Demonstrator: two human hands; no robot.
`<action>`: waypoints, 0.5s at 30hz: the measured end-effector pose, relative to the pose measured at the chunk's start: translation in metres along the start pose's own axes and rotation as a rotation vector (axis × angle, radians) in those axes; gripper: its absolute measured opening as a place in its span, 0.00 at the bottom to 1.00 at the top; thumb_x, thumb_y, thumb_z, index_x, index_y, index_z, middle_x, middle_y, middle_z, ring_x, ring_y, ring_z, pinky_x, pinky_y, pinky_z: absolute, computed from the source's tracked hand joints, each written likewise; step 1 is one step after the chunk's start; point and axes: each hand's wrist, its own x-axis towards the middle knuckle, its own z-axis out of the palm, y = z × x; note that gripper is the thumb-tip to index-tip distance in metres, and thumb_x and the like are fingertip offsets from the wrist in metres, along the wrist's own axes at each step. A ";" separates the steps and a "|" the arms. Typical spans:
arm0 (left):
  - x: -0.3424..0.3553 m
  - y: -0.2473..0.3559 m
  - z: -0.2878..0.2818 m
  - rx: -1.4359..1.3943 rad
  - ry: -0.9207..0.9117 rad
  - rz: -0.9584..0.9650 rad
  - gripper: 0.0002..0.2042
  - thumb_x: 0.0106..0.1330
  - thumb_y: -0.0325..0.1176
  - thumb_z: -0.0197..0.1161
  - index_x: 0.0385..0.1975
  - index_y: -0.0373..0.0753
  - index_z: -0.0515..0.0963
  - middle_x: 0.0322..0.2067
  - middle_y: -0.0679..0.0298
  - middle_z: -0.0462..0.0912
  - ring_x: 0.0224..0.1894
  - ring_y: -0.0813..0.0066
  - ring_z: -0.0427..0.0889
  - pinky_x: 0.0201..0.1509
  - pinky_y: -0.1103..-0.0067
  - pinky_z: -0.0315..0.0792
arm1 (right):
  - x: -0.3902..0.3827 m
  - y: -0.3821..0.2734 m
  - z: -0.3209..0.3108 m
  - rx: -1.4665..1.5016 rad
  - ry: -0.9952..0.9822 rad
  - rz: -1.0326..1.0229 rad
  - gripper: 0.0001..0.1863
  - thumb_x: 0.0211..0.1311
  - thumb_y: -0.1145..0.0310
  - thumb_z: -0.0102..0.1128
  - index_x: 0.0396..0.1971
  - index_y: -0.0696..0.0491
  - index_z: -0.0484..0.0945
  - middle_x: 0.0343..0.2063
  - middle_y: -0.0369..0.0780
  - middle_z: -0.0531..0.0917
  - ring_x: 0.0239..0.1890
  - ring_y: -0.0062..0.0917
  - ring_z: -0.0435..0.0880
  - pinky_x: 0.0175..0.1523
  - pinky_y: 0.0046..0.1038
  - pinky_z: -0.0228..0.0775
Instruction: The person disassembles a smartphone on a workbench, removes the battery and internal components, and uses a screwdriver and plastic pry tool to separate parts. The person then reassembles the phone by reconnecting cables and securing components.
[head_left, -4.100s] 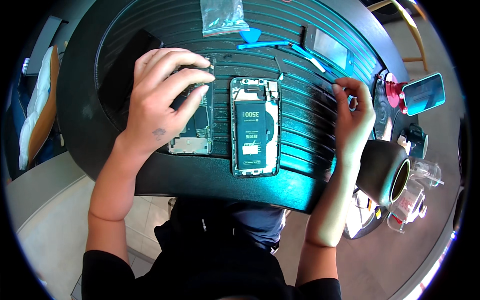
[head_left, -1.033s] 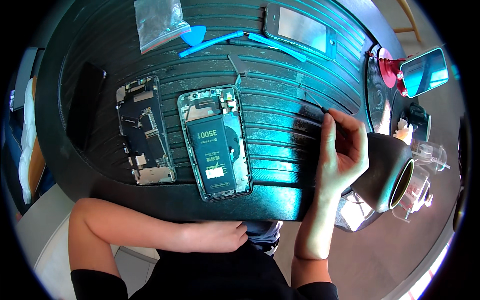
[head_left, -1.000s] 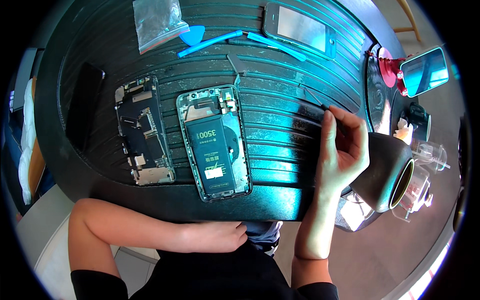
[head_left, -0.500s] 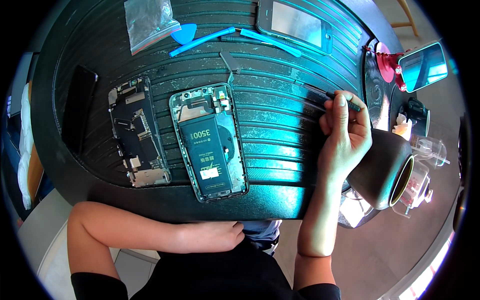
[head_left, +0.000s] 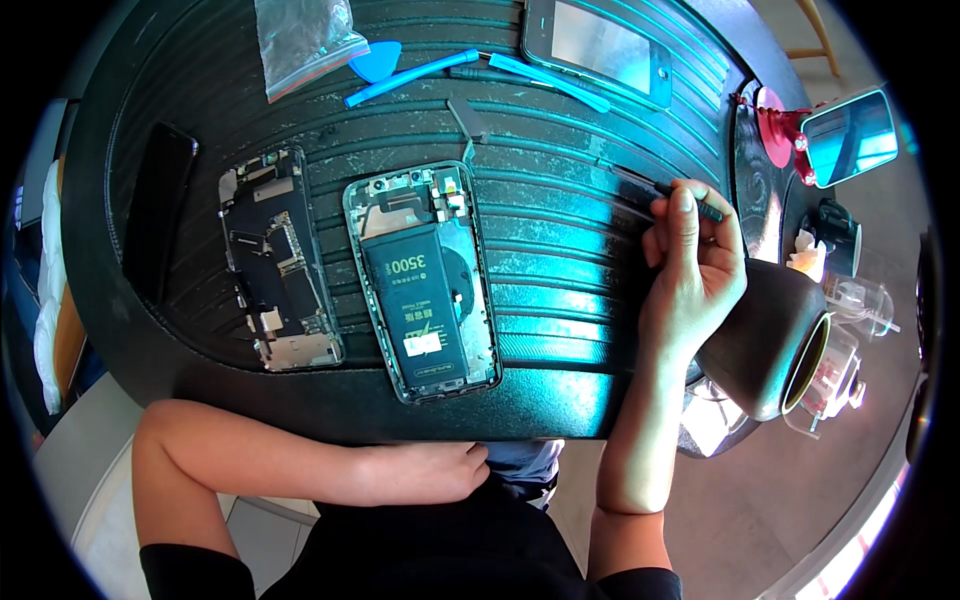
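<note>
My right hand (head_left: 692,268) is raised over the right part of the dark ribbed table, thumb and fingers closed around a thin screwdriver (head_left: 709,211). Its slim shaft points to the upper left. Below the table's near edge my left hand (head_left: 462,472) rests with curled fingers; nothing shows in it. An opened phone housing (head_left: 488,330) lies in the middle near the front edge, with a black battery (head_left: 408,300) inside and a small grey flap sticking out at its top. Left of it lies the other phone half (head_left: 280,265), carrying a board and metal plates.
A dark phone (head_left: 160,215) lies at the far left. Along the back are a clear zip bag (head_left: 305,40), a blue pick (head_left: 377,62), blue pry tools (head_left: 412,78) and another phone (head_left: 600,50). A dark pot (head_left: 765,340) and a phone on a red stand (head_left: 850,135) sit at right.
The view has shifted slightly, so things on the table appear a little farther right. Both hands keep nearly the same pose, and the screwdriver stays in my right hand.
</note>
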 end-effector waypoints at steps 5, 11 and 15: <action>0.000 -0.002 -0.004 0.049 -0.028 0.047 0.04 0.56 0.30 0.57 0.27 0.38 0.73 0.27 0.65 0.72 0.35 0.74 0.75 0.46 0.80 0.70 | 0.000 0.000 -0.001 0.012 -0.017 -0.003 0.07 0.69 0.72 0.63 0.43 0.59 0.79 0.28 0.36 0.83 0.24 0.08 0.74 0.25 0.12 0.61; 0.000 0.000 -0.001 0.006 -0.012 0.013 0.04 0.56 0.30 0.57 0.28 0.37 0.74 0.27 0.65 0.73 0.35 0.74 0.75 0.46 0.81 0.70 | 0.000 0.001 -0.002 0.013 -0.026 -0.009 0.08 0.69 0.72 0.63 0.43 0.59 0.79 0.28 0.37 0.83 0.24 0.08 0.74 0.25 0.12 0.61; 0.000 -0.001 -0.001 0.027 -0.019 0.032 0.04 0.56 0.29 0.57 0.28 0.37 0.74 0.28 0.65 0.73 0.36 0.74 0.75 0.45 0.81 0.70 | 0.000 0.000 -0.001 0.010 -0.021 -0.006 0.08 0.69 0.72 0.63 0.43 0.59 0.79 0.28 0.37 0.83 0.25 0.08 0.75 0.25 0.12 0.61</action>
